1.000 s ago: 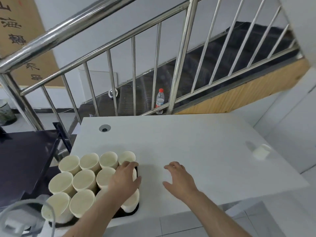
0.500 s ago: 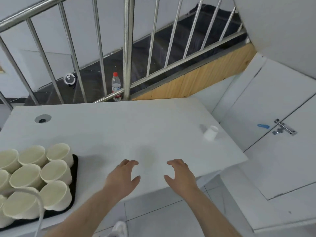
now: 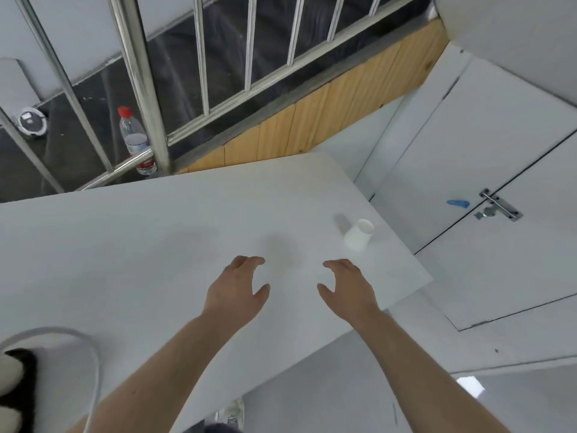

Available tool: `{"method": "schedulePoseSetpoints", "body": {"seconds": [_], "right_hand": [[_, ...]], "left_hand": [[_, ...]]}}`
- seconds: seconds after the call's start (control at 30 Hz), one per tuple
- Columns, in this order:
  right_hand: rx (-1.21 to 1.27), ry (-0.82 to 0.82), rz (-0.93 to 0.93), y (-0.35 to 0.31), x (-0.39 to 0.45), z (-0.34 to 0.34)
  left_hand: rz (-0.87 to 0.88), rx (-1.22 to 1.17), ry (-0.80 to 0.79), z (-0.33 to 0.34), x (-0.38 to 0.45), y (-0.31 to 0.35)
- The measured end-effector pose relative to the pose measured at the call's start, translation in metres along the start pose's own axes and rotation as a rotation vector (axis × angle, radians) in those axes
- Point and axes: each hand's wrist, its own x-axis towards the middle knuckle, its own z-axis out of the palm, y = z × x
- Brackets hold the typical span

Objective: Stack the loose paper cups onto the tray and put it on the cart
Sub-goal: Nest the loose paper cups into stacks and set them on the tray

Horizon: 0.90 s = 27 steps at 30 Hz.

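I saw both hands over the white counter [image 3: 125, 245], the left hand [image 3: 237, 290] and right hand [image 3: 348, 289] holding nothing, fingers loosely spread. One paper cup [image 3: 359, 234] stood upside down far right, near the counter's edge. The tray [image 3: 26, 389] showed at the near left corner.

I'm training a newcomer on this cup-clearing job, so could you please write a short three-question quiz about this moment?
1. True or false: the right hand is holding the loose paper cup.
2. How does that cup stand on the white table: A) mouth up, B) upside down, C) nested in another?
3. What stands behind the railing?

Key: 1. False; both it and the left hand are empty. 2. B. 3. A red-capped water bottle.
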Motion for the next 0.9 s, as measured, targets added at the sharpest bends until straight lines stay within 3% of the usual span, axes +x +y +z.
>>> {"method": "schedulePoseSetpoints", "body": {"seconds": [0.27, 0.5, 0.9], "right_hand": [[-0.068, 0.021, 0.151, 0.051, 0.087, -0.025], [-0.128, -0.055, 0.23, 0.094, 0.157, -0.028], [-0.086, -0.078, 0.135, 0.105, 0.197, -0.019]], "left_hand": [[-0.035, -0.003, 0.014, 0.016, 0.046, 0.006], [-0.117, -0.023, 0.033, 0.044, 0.071, 0.024], [-0.178, -0.032, -0.012, 0.074, 0.093, 0.032]]}}
